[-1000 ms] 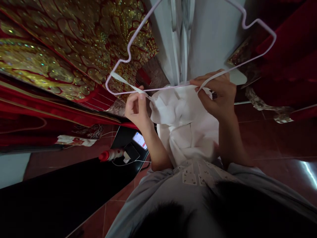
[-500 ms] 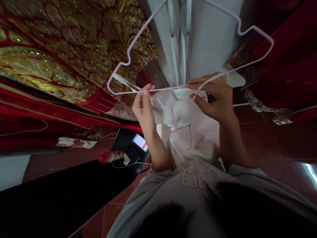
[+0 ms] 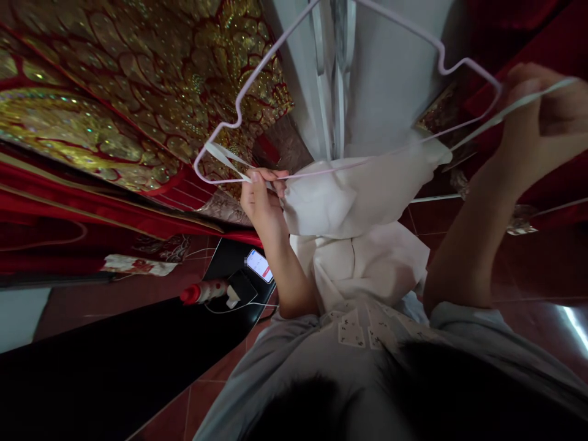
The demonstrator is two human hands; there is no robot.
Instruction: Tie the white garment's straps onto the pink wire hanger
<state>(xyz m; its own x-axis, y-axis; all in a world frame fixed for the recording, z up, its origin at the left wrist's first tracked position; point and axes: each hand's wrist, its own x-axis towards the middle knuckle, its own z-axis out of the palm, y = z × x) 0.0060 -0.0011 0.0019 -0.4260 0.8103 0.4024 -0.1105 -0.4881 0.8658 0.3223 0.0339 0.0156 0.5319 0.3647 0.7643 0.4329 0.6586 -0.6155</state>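
A pale lilac wire hanger [image 3: 276, 48] spans the space before me, its lower bar running across a white garment [image 3: 331, 199]. With closed fingers, my left hand [image 3: 265, 199] pinches that bar near its left end, by the garment's top edge. One white strap loop [image 3: 225, 156] hangs around the hanger's left corner. Off to the right, my right hand [image 3: 539, 122], slightly blurred, grips another white strap [image 3: 478, 130] and stretches it past the hanger's right corner. The garment's right top corner is pulled up with it. Lower folds of the cloth hang in front of my body.
Gold-sequined red garments [image 3: 138, 79] hang at left, dark red cloth [image 3: 555, 37] at right. Grey doors with handles [image 3: 340, 92] stand ahead. A black bench [image 3: 114, 361] at lower left bears a lit phone [image 3: 260, 265], a red-capped bottle [image 3: 204, 291] and a cable.
My right hand has moved from the middle of the bar out to the right and up, drawing the strap and the garment's right side along. My left hand has stayed nearly in place.
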